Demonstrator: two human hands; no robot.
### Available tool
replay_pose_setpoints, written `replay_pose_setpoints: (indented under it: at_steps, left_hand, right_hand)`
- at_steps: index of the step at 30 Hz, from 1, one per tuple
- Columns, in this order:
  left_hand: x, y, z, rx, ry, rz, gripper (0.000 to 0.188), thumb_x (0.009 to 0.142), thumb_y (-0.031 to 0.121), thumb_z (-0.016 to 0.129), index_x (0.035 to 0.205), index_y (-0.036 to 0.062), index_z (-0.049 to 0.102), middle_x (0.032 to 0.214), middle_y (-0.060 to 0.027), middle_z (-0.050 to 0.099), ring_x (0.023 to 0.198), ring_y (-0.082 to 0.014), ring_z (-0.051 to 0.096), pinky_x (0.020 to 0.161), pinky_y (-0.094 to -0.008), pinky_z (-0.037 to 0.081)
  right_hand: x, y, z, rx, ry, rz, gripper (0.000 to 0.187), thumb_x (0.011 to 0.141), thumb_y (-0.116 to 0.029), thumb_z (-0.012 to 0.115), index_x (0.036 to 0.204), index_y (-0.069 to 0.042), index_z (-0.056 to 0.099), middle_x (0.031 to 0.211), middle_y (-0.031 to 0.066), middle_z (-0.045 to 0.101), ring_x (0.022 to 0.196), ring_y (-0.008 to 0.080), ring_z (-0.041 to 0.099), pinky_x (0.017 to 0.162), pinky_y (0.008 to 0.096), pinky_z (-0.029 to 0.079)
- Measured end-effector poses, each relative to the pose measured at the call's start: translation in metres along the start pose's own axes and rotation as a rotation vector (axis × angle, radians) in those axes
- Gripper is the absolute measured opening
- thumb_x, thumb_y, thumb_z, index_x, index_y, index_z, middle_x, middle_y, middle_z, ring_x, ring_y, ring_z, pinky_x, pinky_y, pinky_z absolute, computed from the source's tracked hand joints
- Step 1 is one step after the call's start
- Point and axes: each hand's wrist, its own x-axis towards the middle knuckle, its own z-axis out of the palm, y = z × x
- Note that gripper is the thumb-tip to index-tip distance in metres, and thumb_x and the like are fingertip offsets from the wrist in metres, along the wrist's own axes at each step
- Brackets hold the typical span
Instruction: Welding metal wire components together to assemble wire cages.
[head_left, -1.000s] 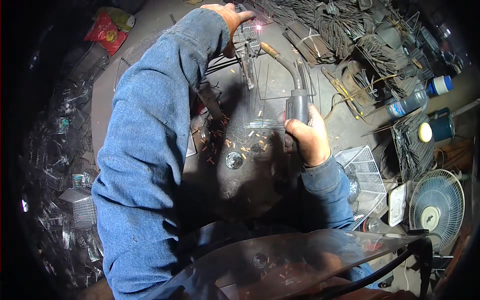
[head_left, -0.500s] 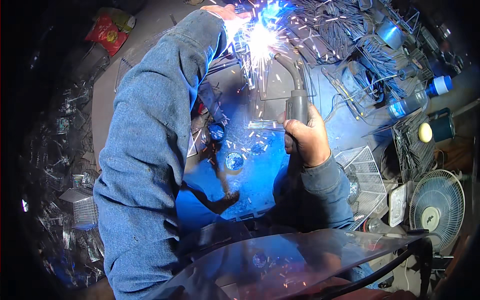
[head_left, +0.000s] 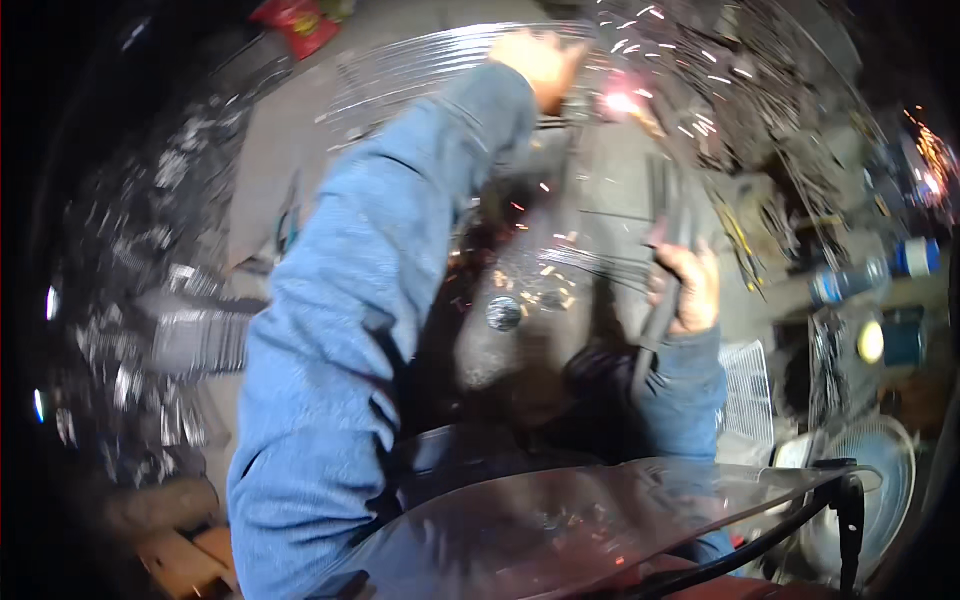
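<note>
My left hand [head_left: 540,66] reaches to the far side of the work surface and grips the edge of a rack of parallel shiny wires [head_left: 420,75]; motion blurs its fingers. In my right hand [head_left: 692,285] is a welding torch [head_left: 658,325], fingers wrapped round its handle, its blurred neck pointing away from me. A small pinkish-white glow [head_left: 622,102] burns just right of my left hand, apart from the torch. Sparks fly at the upper right. Several thin metal rods [head_left: 600,262] lie left of my right hand.
A small round container [head_left: 504,313] stands on the near part of the work surface [head_left: 610,180]. To the right are pliers [head_left: 738,240], a clear bottle [head_left: 850,282], a white wire basket [head_left: 746,390] and a fan [head_left: 865,490]. A clear face shield [head_left: 560,530] crosses the lower view.
The bright blue-white welding arc has died to a small glow. My right hand has moved right and slightly down with the torch. The wire rack now shows left of my left hand.
</note>
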Motion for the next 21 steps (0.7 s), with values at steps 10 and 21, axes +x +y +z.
replay_pose_setpoints:
  at_steps: [10,21]
  left_hand:
    - [-0.097,-0.008,0.011,0.123,0.263,-0.245,0.068,0.079,0.016,0.053,0.141,0.0152,0.026,0.140,-0.0205,0.031,0.132,-0.0392,0.026,0.103,-0.0620,0.020]
    - [-0.008,-0.095,-0.208,0.162,0.335,-0.310,0.020,0.078,0.021,0.054,0.086,0.0112,0.069,0.087,-0.0120,0.068,0.082,-0.0275,0.067,0.069,-0.0398,0.053]
  right_hand:
    - [0.004,0.033,0.001,-0.067,-0.129,0.122,0.022,0.076,-0.010,0.055,0.096,-0.003,0.049,0.086,0.0083,0.059,0.049,0.0108,0.048,0.037,0.0228,0.040]
    - [0.004,0.039,0.031,-0.098,-0.245,0.025,0.022,0.075,-0.008,0.053,0.096,-0.002,0.051,0.074,0.0077,0.057,0.044,0.0129,0.048,0.034,0.0262,0.041]
